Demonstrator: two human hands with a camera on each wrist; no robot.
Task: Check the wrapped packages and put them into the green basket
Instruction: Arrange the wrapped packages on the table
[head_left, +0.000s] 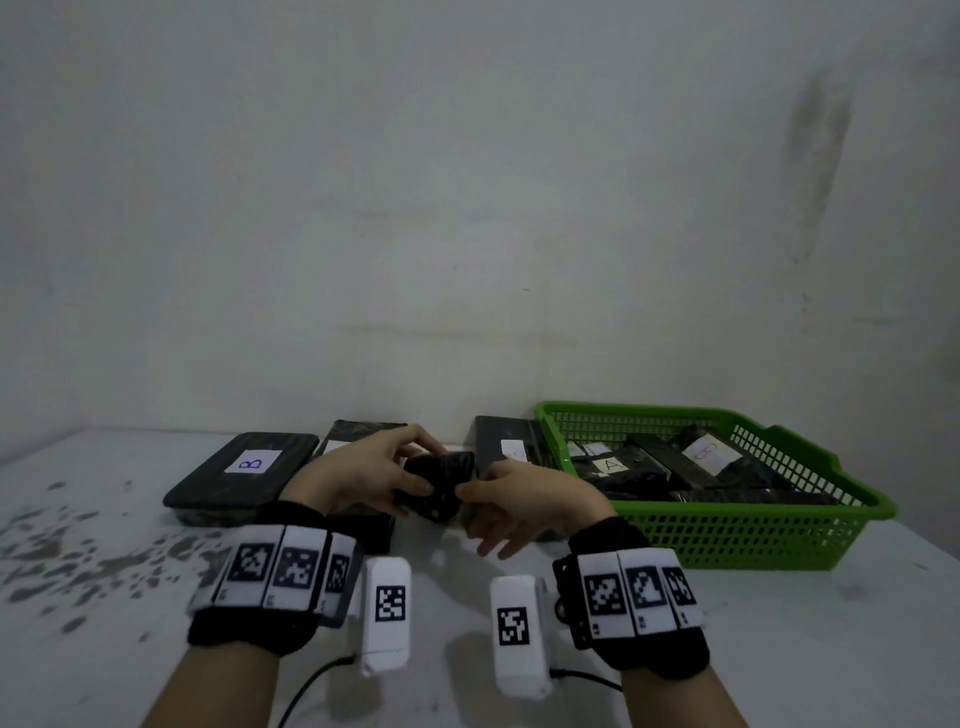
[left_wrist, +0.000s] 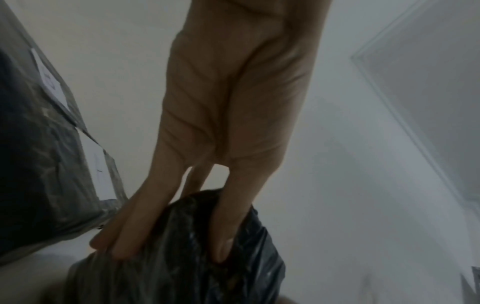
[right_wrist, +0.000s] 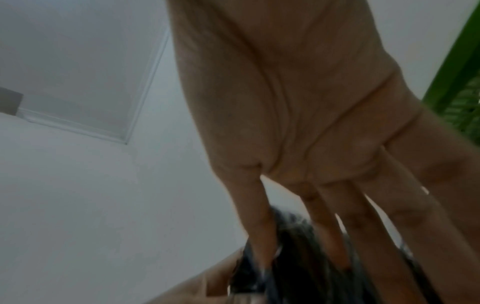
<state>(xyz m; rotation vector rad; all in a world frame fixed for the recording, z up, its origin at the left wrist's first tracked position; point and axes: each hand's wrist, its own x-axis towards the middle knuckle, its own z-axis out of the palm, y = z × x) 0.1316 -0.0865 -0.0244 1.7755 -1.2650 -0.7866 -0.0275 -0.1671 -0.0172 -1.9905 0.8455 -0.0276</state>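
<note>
While the small black-wrapped package (head_left: 439, 486) is held above the table (head_left: 779, 623) between both hands, the left hand (head_left: 363, 475) pinching one end and the right hand (head_left: 524, 501) gripping the other, it is best turned slowly so that every face and the wrap's seams are checked before the move. The green basket (head_left: 753, 535) lies close on the right with room among its packages, but its raised near rim must be cleared.
</note>
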